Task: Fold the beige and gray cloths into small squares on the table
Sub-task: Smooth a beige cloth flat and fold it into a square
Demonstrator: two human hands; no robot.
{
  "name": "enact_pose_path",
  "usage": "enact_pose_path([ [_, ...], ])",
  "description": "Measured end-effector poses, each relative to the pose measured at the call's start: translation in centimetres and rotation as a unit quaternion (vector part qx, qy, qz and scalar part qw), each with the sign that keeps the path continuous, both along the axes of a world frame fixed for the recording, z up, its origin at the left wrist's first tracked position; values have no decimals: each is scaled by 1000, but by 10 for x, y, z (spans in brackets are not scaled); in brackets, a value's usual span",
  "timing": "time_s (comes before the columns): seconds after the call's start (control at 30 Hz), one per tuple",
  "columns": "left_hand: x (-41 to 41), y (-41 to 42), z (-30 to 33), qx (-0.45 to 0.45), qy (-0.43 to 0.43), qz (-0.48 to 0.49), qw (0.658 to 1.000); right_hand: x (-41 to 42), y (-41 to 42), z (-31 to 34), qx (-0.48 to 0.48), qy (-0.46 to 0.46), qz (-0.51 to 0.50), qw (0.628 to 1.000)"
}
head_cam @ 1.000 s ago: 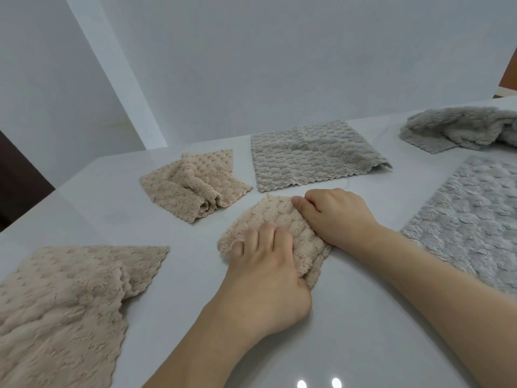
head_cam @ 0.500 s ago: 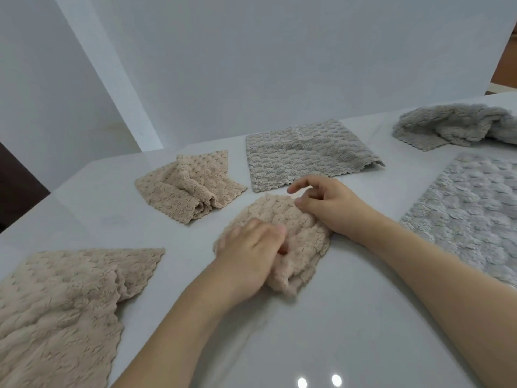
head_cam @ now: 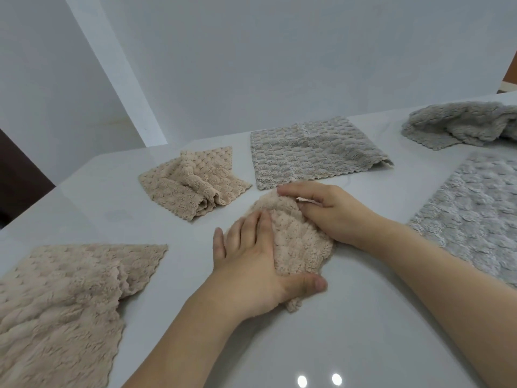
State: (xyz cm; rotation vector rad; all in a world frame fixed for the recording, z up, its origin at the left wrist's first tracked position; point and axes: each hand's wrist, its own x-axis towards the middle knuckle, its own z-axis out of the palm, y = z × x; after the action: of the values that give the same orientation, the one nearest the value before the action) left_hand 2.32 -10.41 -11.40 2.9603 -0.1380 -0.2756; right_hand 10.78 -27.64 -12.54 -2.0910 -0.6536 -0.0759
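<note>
Left hand lies on the left half of the folded beige cloth, fingers straight and together on top, thumb hooked under the near edge at 6 o'clock, so it grips that edge. Right hand at the cloth's 2 o'clock corner, fingertips curled and pinching the far fold. Cloth sits mid-table, a thick small bundle, corners rounded rather than square. Plush waffle pile; judged light, soft, limp, springy enough for the layers to puff open once released. Best held at edges and corners with a flat palm on top; a pinch mid-panel would only bunch it. Tabletop is glossy, so the bundle may slide under sideways push. Around it: loosely folded beige cloth at 10 o'clock, gray cloth folded in half at 12, crumpled gray cloth at 2, flat gray cloth at 3, large beige cloth at 8, only partly folded.
</note>
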Motion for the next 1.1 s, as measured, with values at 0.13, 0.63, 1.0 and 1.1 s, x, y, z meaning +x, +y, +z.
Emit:
enact_pose_path([
  [0.13,-2,0,1,12,22,5,1000,0,2,0,-182,-15,9,983],
  [0.63,-5,-2,4,30,28,10,999,-3,8,3,-280,-1,-15,960],
  [1.0,-3,14,18,-32,-8,-5,999,-11,16,17,-322,-56,-211,921],
  [1.1,2,15,14,-75,-40,21,996,-15,17,20,-333,-13,-166,928],
])
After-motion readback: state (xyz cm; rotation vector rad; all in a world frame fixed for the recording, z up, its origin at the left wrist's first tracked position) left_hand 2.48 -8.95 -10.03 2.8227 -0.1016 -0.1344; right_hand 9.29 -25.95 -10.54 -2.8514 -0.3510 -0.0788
